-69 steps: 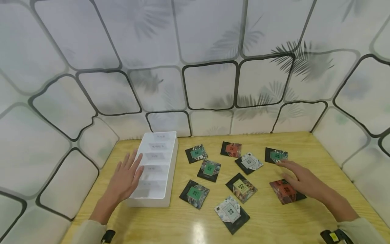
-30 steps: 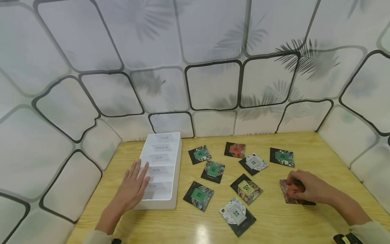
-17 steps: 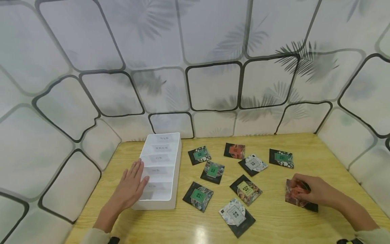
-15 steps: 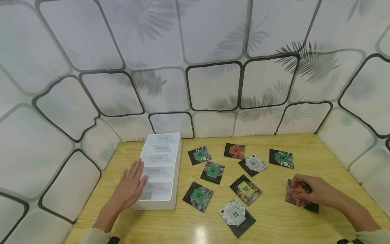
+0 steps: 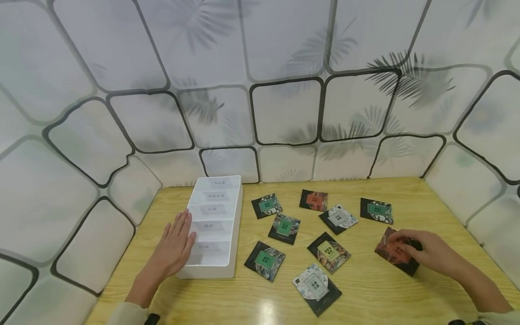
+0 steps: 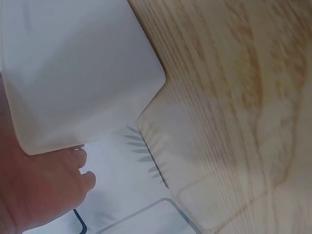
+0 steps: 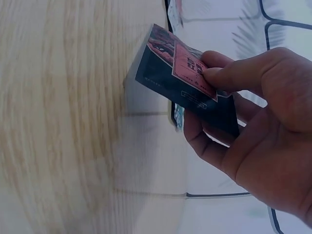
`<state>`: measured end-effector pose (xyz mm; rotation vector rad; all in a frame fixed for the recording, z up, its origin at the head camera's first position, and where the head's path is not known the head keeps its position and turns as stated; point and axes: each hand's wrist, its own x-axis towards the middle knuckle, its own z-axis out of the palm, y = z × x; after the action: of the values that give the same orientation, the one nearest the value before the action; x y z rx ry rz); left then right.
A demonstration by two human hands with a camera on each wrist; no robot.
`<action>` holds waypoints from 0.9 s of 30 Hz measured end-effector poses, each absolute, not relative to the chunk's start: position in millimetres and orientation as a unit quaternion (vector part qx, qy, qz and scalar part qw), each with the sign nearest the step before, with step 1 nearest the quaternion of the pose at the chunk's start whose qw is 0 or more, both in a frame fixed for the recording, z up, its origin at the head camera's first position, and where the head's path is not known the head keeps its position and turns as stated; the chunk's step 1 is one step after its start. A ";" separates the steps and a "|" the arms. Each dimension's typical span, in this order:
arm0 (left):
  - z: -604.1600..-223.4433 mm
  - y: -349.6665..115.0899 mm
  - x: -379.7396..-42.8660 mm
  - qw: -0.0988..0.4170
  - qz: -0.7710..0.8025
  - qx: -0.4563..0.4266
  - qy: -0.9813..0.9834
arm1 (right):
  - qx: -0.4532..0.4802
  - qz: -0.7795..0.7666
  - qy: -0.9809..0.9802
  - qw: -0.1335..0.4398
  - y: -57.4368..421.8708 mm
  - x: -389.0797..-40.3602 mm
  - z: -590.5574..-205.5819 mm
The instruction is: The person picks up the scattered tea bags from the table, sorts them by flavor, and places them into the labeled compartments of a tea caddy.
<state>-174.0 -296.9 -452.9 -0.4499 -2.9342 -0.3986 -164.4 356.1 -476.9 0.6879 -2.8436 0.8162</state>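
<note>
My right hand (image 5: 436,253) pinches a red-and-black tea sachet (image 5: 391,247) between thumb and fingers at the right of the table. In the right wrist view this tea sachet (image 7: 163,87) is held tilted just above the wood, its red label facing the camera. At the left, my left hand (image 5: 169,247) rests along the near left edge of a white compartment box (image 5: 238,221), fingers straight. The left wrist view shows the box (image 6: 83,73) close up, with part of the hand (image 6: 44,190) against its side.
Several flat sachets lie spread between box and right hand, among them a green-labelled one (image 5: 265,261), a yellow-labelled one (image 5: 328,251), a white one (image 5: 316,286) and another red one (image 5: 314,199). A patterned wall (image 5: 284,113) borders the wooden table (image 5: 227,300).
My right hand came down from near the far-right green sachet, gripped the red sachet and has turned it. My left hand has settled on the box edge.
</note>
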 end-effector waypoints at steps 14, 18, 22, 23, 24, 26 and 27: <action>-452.7 -295.1 -173.3 0.072 -0.126 -0.145 -0.979 | 0.194 0.287 -0.932 0.105 335.3 -168.0 -469.8; -454.8 -296.2 -173.8 0.073 -0.125 -0.144 -0.979 | 0.178 0.303 -0.930 0.111 327.5 -168.3 -466.9; -455.1 -296.7 -174.3 0.071 -0.129 -0.143 -0.979 | 0.171 0.309 -0.926 0.135 320.5 -168.7 -464.0; -455.0 -296.6 -174.4 0.071 -0.129 -0.143 -0.979 | 0.172 0.311 -0.924 0.143 318.8 -168.9 -463.6; -455.0 -296.4 -174.4 0.070 -0.130 -0.143 -0.979 | 0.171 0.315 -0.922 0.148 317.2 -169.2 -463.1; -455.2 -296.1 -174.2 0.069 -0.132 -0.143 -0.978 | 0.172 0.323 -0.917 0.157 313.6 -169.9 -462.8; -455.5 -295.9 -174.0 0.069 -0.133 -0.143 -0.978 | 0.173 0.329 -0.914 0.159 311.7 -170.4 -462.7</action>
<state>-174.0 -295.9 -455.5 -0.4296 -2.9461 -0.4000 -170.4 311.7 -462.7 0.4935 -2.6137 0.9415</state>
